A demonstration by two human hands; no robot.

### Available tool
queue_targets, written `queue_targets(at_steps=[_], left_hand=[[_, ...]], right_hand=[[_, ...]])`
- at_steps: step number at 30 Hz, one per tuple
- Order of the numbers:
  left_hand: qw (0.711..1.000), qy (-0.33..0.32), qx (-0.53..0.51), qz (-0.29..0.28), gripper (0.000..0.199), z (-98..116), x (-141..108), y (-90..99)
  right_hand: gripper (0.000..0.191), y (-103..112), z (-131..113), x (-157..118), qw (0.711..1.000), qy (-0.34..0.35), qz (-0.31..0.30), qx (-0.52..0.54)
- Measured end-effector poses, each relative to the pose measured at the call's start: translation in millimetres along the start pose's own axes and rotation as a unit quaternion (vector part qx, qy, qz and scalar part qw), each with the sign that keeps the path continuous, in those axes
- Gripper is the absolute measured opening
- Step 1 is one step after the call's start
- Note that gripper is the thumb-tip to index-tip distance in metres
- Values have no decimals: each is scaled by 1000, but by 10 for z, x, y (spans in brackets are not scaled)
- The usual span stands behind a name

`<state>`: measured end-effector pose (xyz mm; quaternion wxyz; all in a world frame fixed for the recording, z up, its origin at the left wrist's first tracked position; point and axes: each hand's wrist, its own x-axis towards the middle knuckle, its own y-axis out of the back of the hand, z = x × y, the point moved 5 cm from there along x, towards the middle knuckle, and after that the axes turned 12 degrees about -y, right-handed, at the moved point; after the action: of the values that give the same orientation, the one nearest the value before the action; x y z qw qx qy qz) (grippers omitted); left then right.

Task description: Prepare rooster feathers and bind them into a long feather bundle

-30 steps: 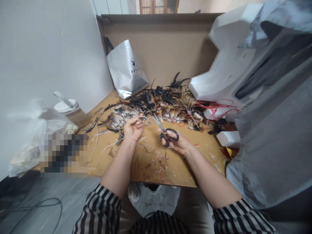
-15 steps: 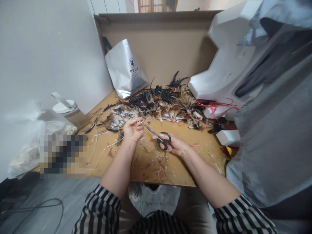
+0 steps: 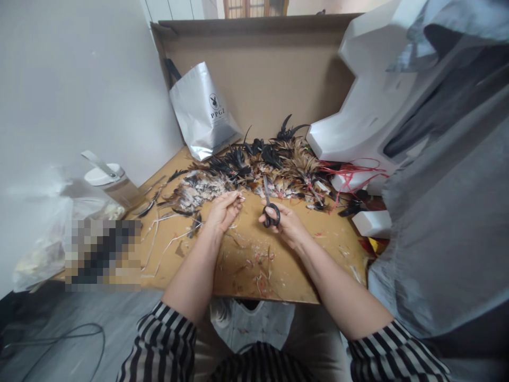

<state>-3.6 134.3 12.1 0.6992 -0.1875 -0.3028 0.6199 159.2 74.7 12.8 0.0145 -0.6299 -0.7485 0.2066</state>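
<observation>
My right hand [image 3: 287, 225] is closed around the black handles of a pair of scissors [image 3: 272, 214], whose blades point away from me toward the feathers. To its left, my left hand [image 3: 223, 213] is held in a pinch, with a tiny pale bit showing at the fingertips, too small to name. Just beyond both hands lies a heap of black, brown and white feathers [image 3: 260, 164]. The scissor blades are apart from the left hand.
A silver bag [image 3: 204, 114] leans at the back left, near a lidded container [image 3: 119, 185]. White foam [image 3: 338, 132] and grey cloth [image 3: 445, 212] border the right side, with red string [image 3: 353, 172] beside them. White cord [image 3: 167, 246] and scraps lie on the table [image 3: 238, 276].
The scissors have swung from pointing at my left hand to pointing forward, and my right hand has lifted slightly away. My left hand has shifted a little to the right.
</observation>
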Motion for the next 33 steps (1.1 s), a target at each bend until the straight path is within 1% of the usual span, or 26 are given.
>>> queue_targets(at_steps=[3,6,10,14,21,26,33], left_hand=[[1000,-12,19,5,10,-8,16,26],[999,-26,36,11,12,-7,26,48],[999,-27,42,7,12,-6,22,39],[999,-19,26,5,12,-1,14,19],[1000,-10,1,19,13,21,6,-5],[999,-28,-15,1,13,16,29,-11],[999,-35,15,-31,17,-5,19,-32]], right_hand=[[50,-33,-12,-32,998,-15,-60,-9],[47,-39,-30,-53,994,-19,-103,-8],[46,-37,-15,-65,989,-43,-145,-5],[47,-43,5,-80,982,-58,-177,23],[50,-89,19,-106,976,-65,-208,7],[50,-107,32,-111,973,-61,-221,1],[52,-119,18,-139,972,-45,-229,-33]])
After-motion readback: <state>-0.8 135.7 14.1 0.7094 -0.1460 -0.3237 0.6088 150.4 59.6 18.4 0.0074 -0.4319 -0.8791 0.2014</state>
